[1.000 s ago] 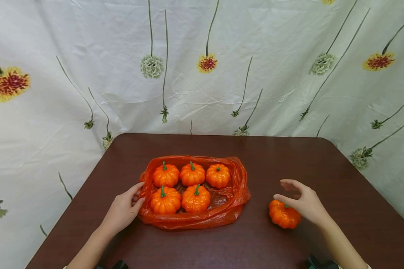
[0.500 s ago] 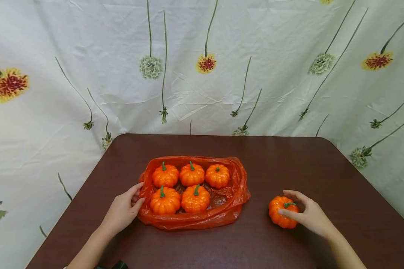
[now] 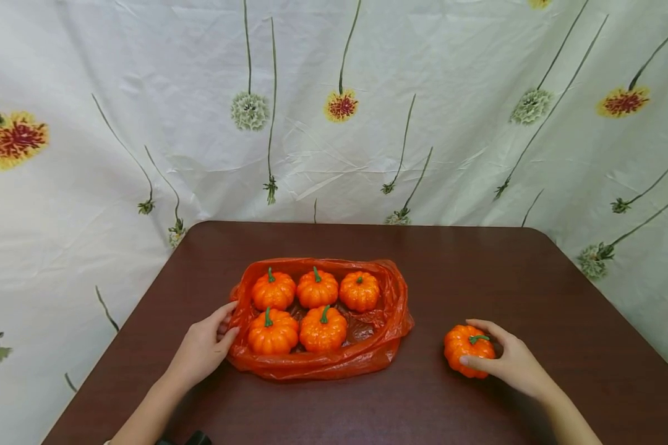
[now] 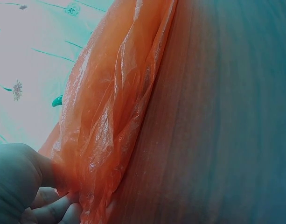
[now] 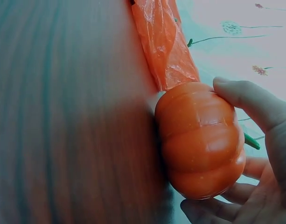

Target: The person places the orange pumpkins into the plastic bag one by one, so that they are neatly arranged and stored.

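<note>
An orange-red plastic bag (image 3: 345, 369), its mouth spread wide, lies left of the table's middle. Several small orange pumpkins (image 3: 273, 332) with green stems sit inside it in two rows. My left hand (image 3: 199, 347) holds the bag's left rim; in the left wrist view the thin plastic (image 4: 108, 102) bunches between thumb and fingers. To the right of the bag, my right hand (image 3: 516, 364) grips a separate pumpkin (image 3: 463, 347). The right wrist view has the thumb on one side of this pumpkin (image 5: 201, 140) and fingers on the other. Whether it touches the table cannot be told.
The dark brown table (image 3: 334, 414) has rounded far corners. A white cloth (image 3: 312, 154) printed with flowers hangs behind it. A small black object (image 3: 198, 438) shows at the bottom edge near the left forearm.
My right hand has come down from above the separate pumpkin and closed its thumb and fingers around it. The left hand and the bag have stayed in place.
</note>
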Demonstrator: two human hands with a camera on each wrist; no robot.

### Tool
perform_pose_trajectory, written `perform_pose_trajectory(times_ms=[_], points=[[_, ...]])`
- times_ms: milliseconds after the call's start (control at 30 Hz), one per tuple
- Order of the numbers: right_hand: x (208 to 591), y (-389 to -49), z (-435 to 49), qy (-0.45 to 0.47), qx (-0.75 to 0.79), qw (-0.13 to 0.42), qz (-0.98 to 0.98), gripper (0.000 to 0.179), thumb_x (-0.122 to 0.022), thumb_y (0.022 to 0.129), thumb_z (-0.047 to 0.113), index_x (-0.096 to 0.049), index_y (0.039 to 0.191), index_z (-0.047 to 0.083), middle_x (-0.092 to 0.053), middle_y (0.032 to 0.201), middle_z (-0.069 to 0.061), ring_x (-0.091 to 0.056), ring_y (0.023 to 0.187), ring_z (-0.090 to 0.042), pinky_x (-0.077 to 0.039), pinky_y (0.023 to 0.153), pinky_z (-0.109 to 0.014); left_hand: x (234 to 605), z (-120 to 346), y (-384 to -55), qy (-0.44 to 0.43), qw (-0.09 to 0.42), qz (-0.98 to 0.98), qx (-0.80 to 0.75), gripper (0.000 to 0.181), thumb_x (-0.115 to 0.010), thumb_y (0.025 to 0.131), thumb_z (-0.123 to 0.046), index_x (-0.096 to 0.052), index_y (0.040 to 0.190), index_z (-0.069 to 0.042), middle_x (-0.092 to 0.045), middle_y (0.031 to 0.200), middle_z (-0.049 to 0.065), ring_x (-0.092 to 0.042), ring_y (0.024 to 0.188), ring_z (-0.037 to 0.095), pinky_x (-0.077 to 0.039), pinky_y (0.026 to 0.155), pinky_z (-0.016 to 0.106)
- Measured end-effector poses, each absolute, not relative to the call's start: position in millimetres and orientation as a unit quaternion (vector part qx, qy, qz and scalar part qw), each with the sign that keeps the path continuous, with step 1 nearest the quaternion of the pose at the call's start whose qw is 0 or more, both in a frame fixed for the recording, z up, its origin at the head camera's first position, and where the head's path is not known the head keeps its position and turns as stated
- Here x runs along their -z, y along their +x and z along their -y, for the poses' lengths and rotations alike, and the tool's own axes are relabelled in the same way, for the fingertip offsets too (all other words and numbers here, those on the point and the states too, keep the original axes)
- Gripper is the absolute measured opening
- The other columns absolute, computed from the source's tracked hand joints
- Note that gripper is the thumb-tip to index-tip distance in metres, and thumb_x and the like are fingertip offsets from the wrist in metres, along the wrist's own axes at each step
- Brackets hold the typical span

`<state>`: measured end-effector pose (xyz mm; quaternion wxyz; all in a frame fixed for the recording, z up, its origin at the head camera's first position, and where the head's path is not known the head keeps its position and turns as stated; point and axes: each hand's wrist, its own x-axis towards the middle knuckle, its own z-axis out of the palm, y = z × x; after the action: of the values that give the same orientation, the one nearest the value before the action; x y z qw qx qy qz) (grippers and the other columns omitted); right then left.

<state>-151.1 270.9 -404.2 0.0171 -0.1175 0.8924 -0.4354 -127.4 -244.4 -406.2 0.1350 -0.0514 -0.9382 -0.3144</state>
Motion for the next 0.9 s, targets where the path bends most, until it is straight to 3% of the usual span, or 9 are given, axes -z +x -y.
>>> perform_pose_trajectory(times_ms=[900], points=[[373, -182, -236, -0.17, 0.44, 0.02, -0.881, 0.066, -0.08, 0.081, 0.027, -0.053, 0.136, 0.003, -0.061, 0.119, -0.014, -0.061, 0.094, -0.023, -0.053, 0.072, -0.03, 406, 244, -126, -0.051, 0.131, 0.938, 0.318, 0.045, -0.067, 0.087, -0.001, -0.054, 0.129, 0.008, -0.064, 0.093, 0.011, -0.061, 0.077, 0.02, -0.056, 0.07, 0.039]])
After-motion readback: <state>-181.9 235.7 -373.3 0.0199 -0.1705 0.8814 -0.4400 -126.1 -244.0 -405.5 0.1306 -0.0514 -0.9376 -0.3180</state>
